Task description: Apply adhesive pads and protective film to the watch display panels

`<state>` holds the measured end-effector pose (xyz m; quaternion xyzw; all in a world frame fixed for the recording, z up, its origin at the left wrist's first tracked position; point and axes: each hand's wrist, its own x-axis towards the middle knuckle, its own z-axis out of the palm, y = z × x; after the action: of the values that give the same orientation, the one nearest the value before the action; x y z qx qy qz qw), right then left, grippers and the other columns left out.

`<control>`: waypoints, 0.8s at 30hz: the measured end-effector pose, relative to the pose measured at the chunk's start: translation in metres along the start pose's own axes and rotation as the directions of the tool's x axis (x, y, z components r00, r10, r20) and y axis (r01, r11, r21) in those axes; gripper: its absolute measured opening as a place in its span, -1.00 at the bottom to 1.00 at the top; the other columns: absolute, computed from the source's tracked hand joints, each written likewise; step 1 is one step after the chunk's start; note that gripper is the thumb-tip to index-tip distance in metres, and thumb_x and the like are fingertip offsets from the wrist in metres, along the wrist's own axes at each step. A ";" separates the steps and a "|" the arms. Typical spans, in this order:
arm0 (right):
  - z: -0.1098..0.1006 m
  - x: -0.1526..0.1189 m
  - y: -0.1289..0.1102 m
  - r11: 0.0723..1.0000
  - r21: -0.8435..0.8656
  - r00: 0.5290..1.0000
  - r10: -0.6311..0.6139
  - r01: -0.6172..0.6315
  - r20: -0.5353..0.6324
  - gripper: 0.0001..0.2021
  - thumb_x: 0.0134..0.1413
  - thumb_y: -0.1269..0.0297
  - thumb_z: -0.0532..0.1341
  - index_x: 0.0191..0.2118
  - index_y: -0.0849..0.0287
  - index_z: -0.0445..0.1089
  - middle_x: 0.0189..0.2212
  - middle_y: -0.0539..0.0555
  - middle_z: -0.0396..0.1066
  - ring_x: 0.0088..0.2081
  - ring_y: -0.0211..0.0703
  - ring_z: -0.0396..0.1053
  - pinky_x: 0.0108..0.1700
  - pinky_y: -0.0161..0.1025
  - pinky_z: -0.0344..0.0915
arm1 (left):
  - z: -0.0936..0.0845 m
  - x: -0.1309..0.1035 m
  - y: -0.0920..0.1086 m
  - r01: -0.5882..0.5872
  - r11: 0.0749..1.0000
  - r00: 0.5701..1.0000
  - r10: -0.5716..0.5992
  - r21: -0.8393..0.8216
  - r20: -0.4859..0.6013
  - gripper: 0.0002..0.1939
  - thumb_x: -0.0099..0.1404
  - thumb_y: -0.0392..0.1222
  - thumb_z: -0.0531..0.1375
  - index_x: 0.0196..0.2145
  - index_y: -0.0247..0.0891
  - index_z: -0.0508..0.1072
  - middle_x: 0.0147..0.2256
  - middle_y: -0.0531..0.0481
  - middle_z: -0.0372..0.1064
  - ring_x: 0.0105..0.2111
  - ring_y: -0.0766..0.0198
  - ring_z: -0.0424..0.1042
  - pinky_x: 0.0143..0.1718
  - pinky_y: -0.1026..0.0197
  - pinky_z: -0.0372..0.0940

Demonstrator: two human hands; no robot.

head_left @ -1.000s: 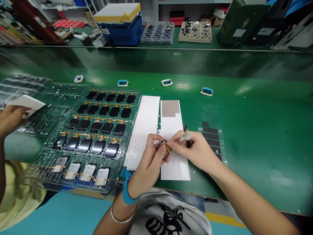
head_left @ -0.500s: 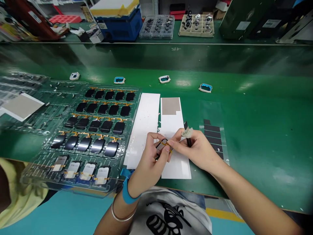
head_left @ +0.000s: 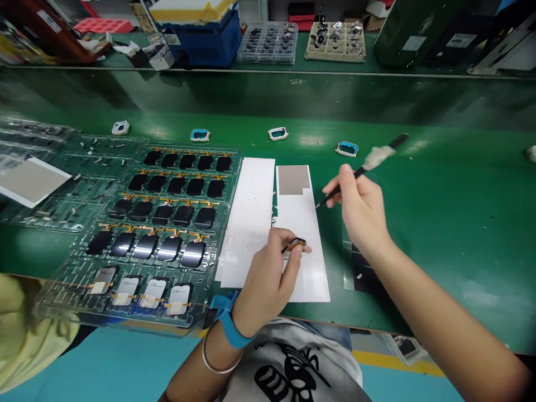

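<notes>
My left hand (head_left: pixel 268 273) pinches a small watch display module (head_left: pixel 298 242) with an orange flex cable, seen nearly edge-on and partly hidden by the fingers. It is above a white backing sheet (head_left: pixel 310 282) with grey adhesive left at its far end. My right hand (head_left: pixel 363 212) is raised to the right of that sheet, closed around slim black tweezers (head_left: pixel 377 158) wrapped in whitish tape. Their thin tip points down and left, apart from the module. A clear sheet with black strips (head_left: pixel 364 271) lies partly behind my right forearm.
To the left, a clear tray (head_left: pixel 163 282) holds rows of display modules, several showing white backs. A second white sheet (head_left: pixel 249 223) lies beside it. Several small watch frames (head_left: pixel 277 133) sit along the back. Beyond is a raised shelf with boxes; at far left, a person's yellow sleeve (head_left: pixel 33 335).
My right hand has moved away from the module, up and to the right, and the tweezers have swung into a writing-like grip. My left hand still holds the module, slightly turned and shifted right.
</notes>
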<state>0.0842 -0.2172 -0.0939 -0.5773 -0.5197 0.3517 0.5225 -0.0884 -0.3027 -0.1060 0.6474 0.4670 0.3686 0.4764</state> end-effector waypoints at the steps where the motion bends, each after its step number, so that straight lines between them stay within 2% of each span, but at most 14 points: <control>1: 0.004 0.008 0.005 0.999 0.023 0.999 0.033 -0.033 0.006 -0.52 0.15 -0.22 0.15 -0.48 0.13 0.35 -0.56 -0.01 0.33 -0.52 -0.25 0.40 -0.38 -0.24 0.39 | 0.001 0.001 0.001 -0.036 0.997 0.999 0.035 0.066 0.022 -0.96 0.52 -0.22 -0.03 -0.10 -0.17 0.15 -0.08 -0.15 0.46 -0.10 0.13 0.44 -0.09 0.04 0.29; 4: 0.015 0.025 0.021 0.991 0.089 0.994 0.094 -0.099 0.053 -0.56 -0.01 -0.17 0.32 -0.35 0.12 0.28 -0.50 -0.04 0.36 -0.51 -0.21 0.48 -0.38 -0.22 0.50 | 0.004 0.002 0.004 -0.134 0.964 0.989 0.114 0.229 0.098 -0.93 0.50 -0.26 -0.03 -0.08 -0.20 0.18 0.05 -0.24 0.41 0.01 0.02 0.40 -0.02 -0.08 0.30; 8: 0.019 0.030 0.035 0.992 0.076 0.995 0.103 -0.104 0.015 -0.55 -0.03 -0.15 0.33 -0.31 0.11 0.23 -0.39 -0.05 0.35 -0.49 -0.23 0.52 -0.34 -0.22 0.56 | 0.006 0.003 0.006 -0.206 0.934 0.973 0.162 0.293 0.167 -0.87 0.48 -0.31 -0.03 -0.06 -0.22 0.22 0.00 -0.25 0.44 0.00 -0.01 0.44 -0.06 -0.07 0.36; 12: 0.018 0.028 0.037 0.993 0.051 0.994 0.106 -0.107 0.020 -0.58 -0.02 -0.13 0.33 -0.31 0.11 0.27 -0.38 -0.03 0.36 -0.45 -0.20 0.55 -0.31 -0.22 0.57 | 0.007 0.004 0.006 -0.260 0.900 0.956 0.188 0.350 0.227 -0.86 0.45 -0.35 -0.02 -0.09 -0.22 0.25 -0.07 -0.24 0.49 -0.07 -0.01 0.49 -0.14 -0.04 0.39; 19: 0.017 0.028 0.035 0.996 0.037 0.996 0.075 -0.077 0.040 -0.61 -0.04 -0.10 0.35 -0.34 0.14 0.33 -0.39 0.02 0.45 -0.44 -0.20 0.55 -0.30 -0.22 0.56 | 0.010 0.004 0.003 -0.284 0.863 0.947 0.185 0.417 0.261 -0.86 0.42 -0.40 -0.02 -0.12 -0.28 0.27 -0.11 -0.32 0.49 -0.11 -0.08 0.51 -0.21 -0.05 0.38; 24: 0.017 0.027 0.034 0.997 0.052 0.998 0.052 -0.055 0.042 -0.64 -0.01 -0.05 0.35 -0.33 0.15 0.36 -0.42 0.01 0.46 -0.44 -0.20 0.55 -0.32 -0.25 0.56 | 0.010 0.005 0.003 -0.268 0.868 0.951 0.170 0.418 0.258 -0.86 0.42 -0.39 0.00 -0.12 -0.27 0.28 -0.10 -0.31 0.50 -0.11 -0.08 0.52 -0.22 -0.04 0.38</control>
<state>0.0823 -0.1838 -0.1270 -0.5697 -0.5052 0.3909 0.5171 -0.0772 -0.3014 -0.1053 0.8241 0.4087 0.2316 0.3165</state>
